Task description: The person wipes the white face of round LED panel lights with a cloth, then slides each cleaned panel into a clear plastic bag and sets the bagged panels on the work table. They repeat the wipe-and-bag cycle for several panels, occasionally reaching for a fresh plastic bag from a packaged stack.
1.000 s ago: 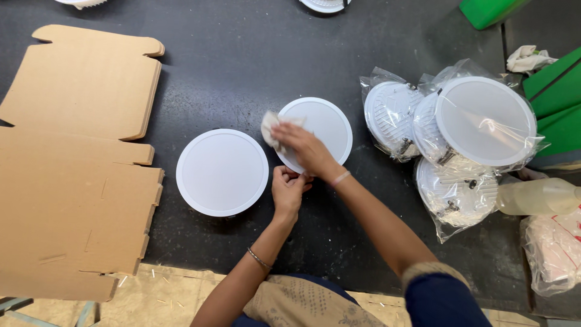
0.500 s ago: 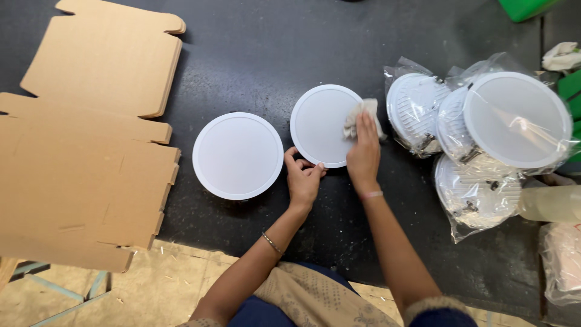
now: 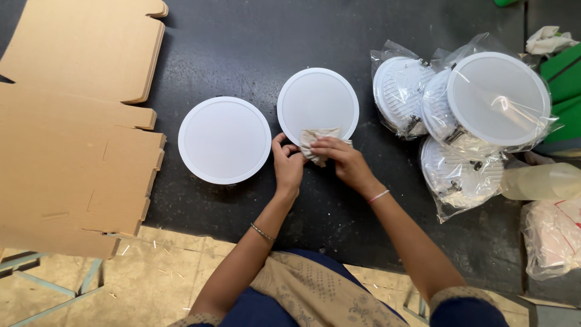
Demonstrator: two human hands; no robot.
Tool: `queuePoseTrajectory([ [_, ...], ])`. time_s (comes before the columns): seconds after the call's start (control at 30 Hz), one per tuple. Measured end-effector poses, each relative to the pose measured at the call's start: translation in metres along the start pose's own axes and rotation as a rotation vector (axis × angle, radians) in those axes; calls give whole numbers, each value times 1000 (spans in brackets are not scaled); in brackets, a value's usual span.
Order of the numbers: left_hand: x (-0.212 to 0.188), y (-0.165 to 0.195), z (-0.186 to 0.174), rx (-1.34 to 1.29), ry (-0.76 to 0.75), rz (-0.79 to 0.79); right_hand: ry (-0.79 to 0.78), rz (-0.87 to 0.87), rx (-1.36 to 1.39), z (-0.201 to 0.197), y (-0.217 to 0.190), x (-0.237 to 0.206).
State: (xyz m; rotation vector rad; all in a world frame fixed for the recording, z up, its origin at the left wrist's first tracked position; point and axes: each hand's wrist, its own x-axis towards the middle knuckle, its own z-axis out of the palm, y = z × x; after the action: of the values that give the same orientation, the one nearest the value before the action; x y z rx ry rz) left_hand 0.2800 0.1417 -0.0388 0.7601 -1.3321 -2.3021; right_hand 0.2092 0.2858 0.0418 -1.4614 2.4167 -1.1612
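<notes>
Two round white panel lights lie face up on the dark table. My right hand point(image 3: 342, 158) presses a crumpled beige cloth point(image 3: 316, 143) against the near rim of the right-hand disc point(image 3: 318, 104). Beside it, my left hand point(image 3: 287, 164) grips the near edge of that same disc with its fingers curled. The second disc point(image 3: 224, 139) rests untouched just to the left of my left hand.
Flat cardboard box blanks point(image 3: 72, 121) cover the table's left side. Several white discs wrapped in clear plastic bags point(image 3: 466, 115) are piled at the right, with more bagged items point(image 3: 548, 230) and green bins point(image 3: 566, 72) beyond them. The table's near edge point(image 3: 200, 233) runs in front of my body.
My right hand slid the cloth across the disc, from its left edge to its right side and then down to the near rim. My left hand stayed at the disc's near edge.
</notes>
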Motion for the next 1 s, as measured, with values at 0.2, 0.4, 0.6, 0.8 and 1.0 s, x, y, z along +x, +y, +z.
queuePoseTrajectory([
  [0.2,-1,13,15,97,87,-40,187,108,-37,-10,20,-8],
  [0.4,-2,14,19,81,71,25,455,169,-89,-23,71,41],
  [0.6,4,0,15,90,82,25,554,245,-125,21,35,-1],
  [0.8,-5,-10,8,270,42,272,412,243,180,40,-36,-67],
  [1.0,-75,-15,7,47,-69,-100,539,444,364,-9,-55,-82],
])
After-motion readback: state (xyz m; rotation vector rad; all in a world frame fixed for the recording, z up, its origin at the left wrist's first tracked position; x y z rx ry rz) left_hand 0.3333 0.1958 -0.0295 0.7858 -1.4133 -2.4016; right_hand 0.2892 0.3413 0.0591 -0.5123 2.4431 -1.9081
